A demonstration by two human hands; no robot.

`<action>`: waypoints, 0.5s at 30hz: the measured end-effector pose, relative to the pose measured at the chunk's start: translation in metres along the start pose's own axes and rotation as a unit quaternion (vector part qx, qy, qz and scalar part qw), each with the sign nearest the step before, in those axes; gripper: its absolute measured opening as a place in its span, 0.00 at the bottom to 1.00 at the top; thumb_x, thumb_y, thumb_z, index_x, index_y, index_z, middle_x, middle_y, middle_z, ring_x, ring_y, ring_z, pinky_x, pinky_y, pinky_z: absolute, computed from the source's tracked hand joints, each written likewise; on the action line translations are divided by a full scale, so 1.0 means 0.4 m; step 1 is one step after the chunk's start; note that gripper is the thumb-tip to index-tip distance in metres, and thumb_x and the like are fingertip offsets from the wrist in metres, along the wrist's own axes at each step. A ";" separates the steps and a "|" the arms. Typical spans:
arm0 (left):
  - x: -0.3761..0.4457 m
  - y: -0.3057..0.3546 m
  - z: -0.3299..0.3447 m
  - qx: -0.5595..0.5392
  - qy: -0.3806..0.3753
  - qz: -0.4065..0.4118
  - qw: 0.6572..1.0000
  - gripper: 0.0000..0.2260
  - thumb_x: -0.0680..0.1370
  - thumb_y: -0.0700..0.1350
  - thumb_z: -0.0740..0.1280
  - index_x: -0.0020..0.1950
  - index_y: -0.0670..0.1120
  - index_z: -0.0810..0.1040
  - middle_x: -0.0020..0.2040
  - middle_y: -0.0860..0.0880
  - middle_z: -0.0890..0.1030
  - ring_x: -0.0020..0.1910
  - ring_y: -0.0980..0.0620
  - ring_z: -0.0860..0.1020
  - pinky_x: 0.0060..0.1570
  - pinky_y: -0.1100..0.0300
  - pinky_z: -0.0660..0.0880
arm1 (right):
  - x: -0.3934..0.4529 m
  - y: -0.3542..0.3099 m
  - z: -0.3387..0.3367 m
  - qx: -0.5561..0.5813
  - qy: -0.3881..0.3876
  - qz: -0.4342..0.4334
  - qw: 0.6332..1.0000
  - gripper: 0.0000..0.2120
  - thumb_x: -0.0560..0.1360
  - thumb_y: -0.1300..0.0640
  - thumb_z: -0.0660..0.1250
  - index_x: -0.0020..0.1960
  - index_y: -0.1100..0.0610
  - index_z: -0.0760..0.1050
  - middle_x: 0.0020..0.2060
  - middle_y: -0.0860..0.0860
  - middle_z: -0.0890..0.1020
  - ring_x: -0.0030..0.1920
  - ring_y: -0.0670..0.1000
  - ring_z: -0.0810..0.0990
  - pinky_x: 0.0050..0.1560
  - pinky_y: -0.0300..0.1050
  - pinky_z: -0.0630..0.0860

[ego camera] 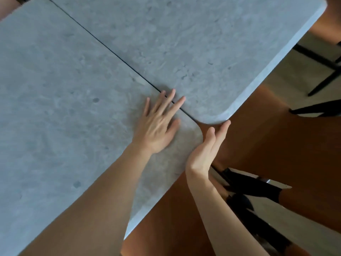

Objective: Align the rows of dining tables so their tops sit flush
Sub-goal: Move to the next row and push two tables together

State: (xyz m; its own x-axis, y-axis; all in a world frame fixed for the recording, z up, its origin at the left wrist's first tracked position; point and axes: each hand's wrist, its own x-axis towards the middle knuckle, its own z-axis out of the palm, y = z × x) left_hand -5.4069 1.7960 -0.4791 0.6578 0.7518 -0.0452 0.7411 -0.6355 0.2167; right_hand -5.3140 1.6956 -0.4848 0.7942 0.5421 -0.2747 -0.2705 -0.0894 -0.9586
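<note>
Two grey stone-look dining tables stand side by side, the near table (64,108) on the left and the far table (193,43) on the right. A thin dark seam (118,56) runs between their tops. My left hand (158,124) lies flat, palm down, on the near table with fingertips reaching across the seam. My right hand (208,146) is held edge-on with fingers straight, against the rounded corners where both tables meet, fingertips touching the far table's corner edge.
Brown chair seats (267,137) sit below the table edge on the right. Black chair legs and frames (317,74) stand over a pale floor at the far right, and another black chair frame (247,183) is close beside my right forearm.
</note>
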 end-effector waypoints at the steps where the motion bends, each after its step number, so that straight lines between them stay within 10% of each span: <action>1: 0.000 -0.003 0.004 -0.005 0.010 0.001 1.000 0.27 0.82 0.55 0.50 0.82 0.56 0.55 0.83 0.51 0.53 0.82 0.46 0.51 0.78 0.40 0.47 | 0.002 0.011 0.002 0.000 0.004 -0.019 1.000 0.37 0.79 0.40 0.51 0.83 0.50 0.45 0.82 0.43 0.47 0.80 0.37 0.47 0.82 0.49 0.48; 15: 0.009 -0.009 0.020 -0.025 0.047 -0.002 0.999 0.27 0.81 0.55 0.49 0.81 0.56 0.59 0.82 0.51 0.56 0.82 0.48 0.52 0.78 0.41 0.48 | 0.006 0.053 0.005 0.042 0.011 -0.097 0.994 0.35 0.80 0.44 0.49 0.83 0.56 0.43 0.83 0.49 0.45 0.81 0.42 0.45 0.82 0.52 0.45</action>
State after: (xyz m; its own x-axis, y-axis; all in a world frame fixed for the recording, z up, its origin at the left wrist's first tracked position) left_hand -5.4062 1.7994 -0.4878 0.6383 0.7685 0.0453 0.7340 -0.6253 0.2650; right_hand -5.3191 1.6966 -0.5058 0.8470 0.5243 -0.0874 -0.1550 0.0863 -0.9841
